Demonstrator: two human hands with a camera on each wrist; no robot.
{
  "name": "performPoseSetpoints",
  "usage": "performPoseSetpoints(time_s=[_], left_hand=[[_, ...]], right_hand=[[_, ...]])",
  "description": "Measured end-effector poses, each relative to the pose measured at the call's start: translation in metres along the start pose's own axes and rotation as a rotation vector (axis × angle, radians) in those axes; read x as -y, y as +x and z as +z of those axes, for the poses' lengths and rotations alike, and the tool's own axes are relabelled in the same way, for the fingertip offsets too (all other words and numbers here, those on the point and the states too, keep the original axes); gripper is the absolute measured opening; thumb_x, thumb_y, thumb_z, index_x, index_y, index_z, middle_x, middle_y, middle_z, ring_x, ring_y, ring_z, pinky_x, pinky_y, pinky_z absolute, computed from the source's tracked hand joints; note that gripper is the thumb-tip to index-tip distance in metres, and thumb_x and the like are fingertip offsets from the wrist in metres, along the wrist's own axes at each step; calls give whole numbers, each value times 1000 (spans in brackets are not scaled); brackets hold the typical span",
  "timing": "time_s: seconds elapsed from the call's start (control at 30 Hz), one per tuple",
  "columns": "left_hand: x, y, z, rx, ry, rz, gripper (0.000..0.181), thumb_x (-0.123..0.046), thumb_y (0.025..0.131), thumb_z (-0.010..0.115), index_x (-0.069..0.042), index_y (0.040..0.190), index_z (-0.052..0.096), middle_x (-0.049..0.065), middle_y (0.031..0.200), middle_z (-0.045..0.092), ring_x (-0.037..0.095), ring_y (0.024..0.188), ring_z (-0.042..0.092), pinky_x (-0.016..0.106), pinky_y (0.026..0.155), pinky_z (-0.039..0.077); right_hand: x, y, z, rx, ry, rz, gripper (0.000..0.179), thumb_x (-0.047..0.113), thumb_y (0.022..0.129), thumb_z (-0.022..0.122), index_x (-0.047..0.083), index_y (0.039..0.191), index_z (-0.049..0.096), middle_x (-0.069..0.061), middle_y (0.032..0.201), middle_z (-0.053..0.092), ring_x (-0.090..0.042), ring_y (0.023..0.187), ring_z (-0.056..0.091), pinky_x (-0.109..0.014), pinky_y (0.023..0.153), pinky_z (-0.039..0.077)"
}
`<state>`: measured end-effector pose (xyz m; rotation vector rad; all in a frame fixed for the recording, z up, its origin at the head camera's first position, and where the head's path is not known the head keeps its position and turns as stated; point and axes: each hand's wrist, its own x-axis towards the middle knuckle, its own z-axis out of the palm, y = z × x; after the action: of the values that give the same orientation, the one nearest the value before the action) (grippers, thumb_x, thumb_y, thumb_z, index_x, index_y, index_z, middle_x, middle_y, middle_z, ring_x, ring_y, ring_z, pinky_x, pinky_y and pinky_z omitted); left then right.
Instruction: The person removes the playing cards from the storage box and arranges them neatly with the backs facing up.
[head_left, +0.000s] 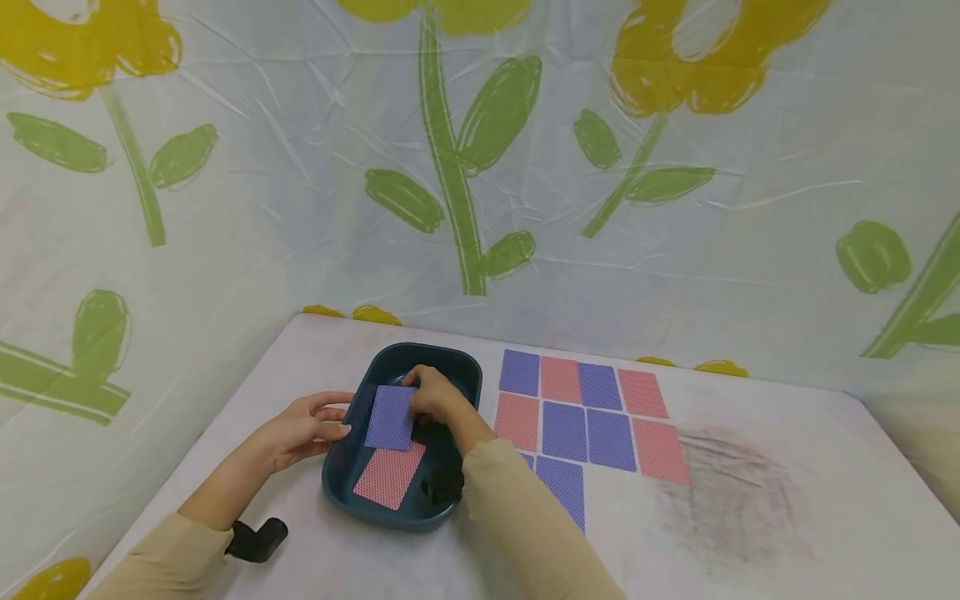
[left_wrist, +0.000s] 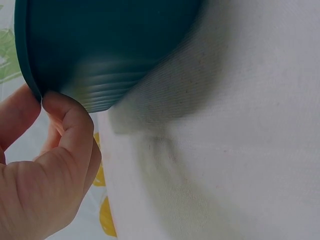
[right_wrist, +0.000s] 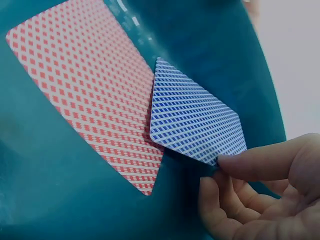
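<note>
My right hand (head_left: 437, 398) is inside a dark teal plastic basin (head_left: 327, 487). Its thumb and fingers pinch the edge of a blue-backed playing card (right_wrist: 197, 117), which is tilted. A red-backed playing card (right_wrist: 95, 95) lies on the basin floor, partly overlapped by the blue one in the head view. At the basin's left side is my left hand (head_left: 303, 429); in the left wrist view its thumb and index finger (left_wrist: 70, 115) pinch the rim.
Right of the basin, red-backed and blue-backed cards lie face down in rows on the white table; a blue card (head_left: 564, 432) sits mid-row. My right sleeve (head_left: 525, 517) covers part of the lowest row. A flowered sheet (head_left: 315, 183) hangs behind the table.
</note>
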<state>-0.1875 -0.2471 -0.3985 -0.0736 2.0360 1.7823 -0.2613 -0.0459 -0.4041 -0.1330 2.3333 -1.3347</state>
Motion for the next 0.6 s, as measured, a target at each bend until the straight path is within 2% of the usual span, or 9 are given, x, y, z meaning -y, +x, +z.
performPoseSetpoints(time_s=[0.1,0.3,0.43,0.6], left_hand=[[1,1,-1,5,-6,8,62,0,87,59,4,141,27,20,117,49,20,93,56,31,80,49],[2,1,-1,13,0,16,62,0,88,58,5,141,27,21,120,48,21,95,56,32,80,49],[2,0,-1,15,8,16,62,-1,88,58,5,141,27,23,122,47,22,96,55,32,81,49],[2,1,-1,22,8,11,63,-1,88,59,5,141,26,21,121,47,20,95,55,32,80,49]], right_hand=[[3,-3,-3,17,124,19,39,-17,75,58,2,109,56,-10,91,51,-20,68,51,-38,65,53],[6,-6,-11,80,305,2,40,-17,77,56,1,113,58,-6,80,53,-16,66,50,-29,56,48],[8,-10,-17,118,371,-31,39,-14,80,56,-1,117,58,-6,83,55,-16,72,51,-29,59,47],[12,-18,-23,138,396,-36,37,-9,84,57,0,120,58,-6,87,57,-17,77,53,-31,63,49]])
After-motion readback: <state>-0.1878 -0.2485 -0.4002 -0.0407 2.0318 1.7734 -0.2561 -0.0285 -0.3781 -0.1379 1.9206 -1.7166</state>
